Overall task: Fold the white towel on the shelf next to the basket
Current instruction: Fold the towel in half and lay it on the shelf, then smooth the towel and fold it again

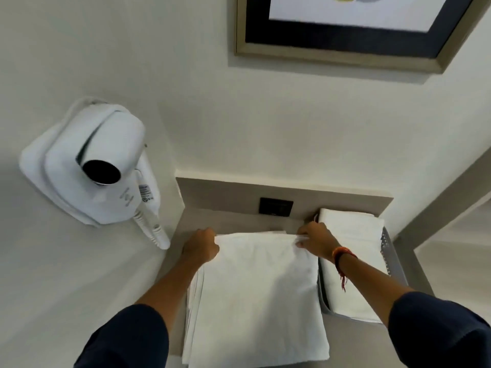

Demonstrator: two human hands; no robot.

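Observation:
A white towel [257, 293] lies spread on the grey shelf [228, 221], its near edge hanging toward me with layered edges showing on its left side. My left hand [200, 245] grips the far left corner of the towel. My right hand [316, 241], with an orange thread band on its wrist, pinches the far right corner. Both corners sit near the back of the shelf. Right of the towel stands a grey basket [386, 248] holding folded white towels [353, 248].
A white wall-mounted hair dryer [98, 166] with a coiled cord hangs on the wall to the left. A black socket plate [276, 206] sits on the shelf's back panel. A framed picture [345, 25] hangs above. A wall edge rises at the right.

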